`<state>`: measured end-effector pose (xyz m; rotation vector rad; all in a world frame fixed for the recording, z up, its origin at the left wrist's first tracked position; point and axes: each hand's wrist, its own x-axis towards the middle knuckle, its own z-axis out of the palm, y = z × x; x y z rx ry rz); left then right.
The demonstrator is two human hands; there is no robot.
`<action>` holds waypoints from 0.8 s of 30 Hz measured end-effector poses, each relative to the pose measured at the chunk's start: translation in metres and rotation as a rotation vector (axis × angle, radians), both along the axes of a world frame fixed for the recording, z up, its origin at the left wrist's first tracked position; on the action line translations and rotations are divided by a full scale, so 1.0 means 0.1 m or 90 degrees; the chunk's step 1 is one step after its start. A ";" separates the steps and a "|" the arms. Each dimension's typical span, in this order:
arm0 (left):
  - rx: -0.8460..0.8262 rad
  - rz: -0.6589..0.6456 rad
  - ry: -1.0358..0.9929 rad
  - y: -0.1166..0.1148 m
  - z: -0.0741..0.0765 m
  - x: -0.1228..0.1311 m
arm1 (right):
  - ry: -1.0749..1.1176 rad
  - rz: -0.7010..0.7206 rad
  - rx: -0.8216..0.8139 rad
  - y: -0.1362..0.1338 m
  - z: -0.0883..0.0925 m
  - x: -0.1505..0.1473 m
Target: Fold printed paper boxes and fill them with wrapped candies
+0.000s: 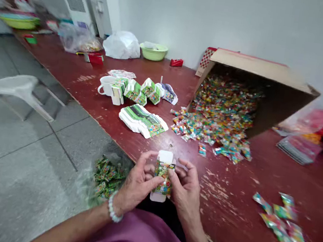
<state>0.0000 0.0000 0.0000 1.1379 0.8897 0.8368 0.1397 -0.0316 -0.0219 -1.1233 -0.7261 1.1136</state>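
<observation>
Between my two hands, just over the table's front edge, is a small green printed carton [163,173] with white end flaps sticking out at top and bottom. My left hand [142,178] grips its left side, thumb lying across the front. On the opposite side my right hand [184,183] pinches the carton, its thumb pressed on the printed face. Beyond them lies a fanned stack of flat green cartons [143,120]. To the right of that stack, small wrapped candies [214,124] spill out of a tipped cardboard box [283,101].
Folded green boxes [137,91] stand by a white mug [106,85] on the red table [114,118]. Several candy packets [287,229] lie at right. A bag of green packets [109,177] is below the table edge, and a white stool [20,86] stands left.
</observation>
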 end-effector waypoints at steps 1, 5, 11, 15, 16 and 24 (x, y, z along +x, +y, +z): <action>-0.008 -0.009 -0.010 0.01 0.00 0.00 | -0.008 0.000 0.008 0.00 0.00 0.01; -0.012 -0.058 -0.020 0.05 -0.04 -0.02 | -0.043 0.030 0.009 -0.01 -0.02 0.08; 0.055 -0.106 0.060 0.14 -0.09 -0.14 | 0.009 0.132 -0.055 0.06 -0.10 0.15; 0.100 -0.103 0.083 0.18 -0.07 -0.19 | 0.070 0.058 -0.066 0.10 -0.09 0.10; 0.101 -0.101 0.084 0.18 -0.06 -0.19 | 0.067 0.039 -0.063 0.10 -0.08 0.09; -0.234 -0.117 -0.160 0.10 -0.16 -0.16 | 0.036 0.050 -0.073 0.04 -0.02 0.04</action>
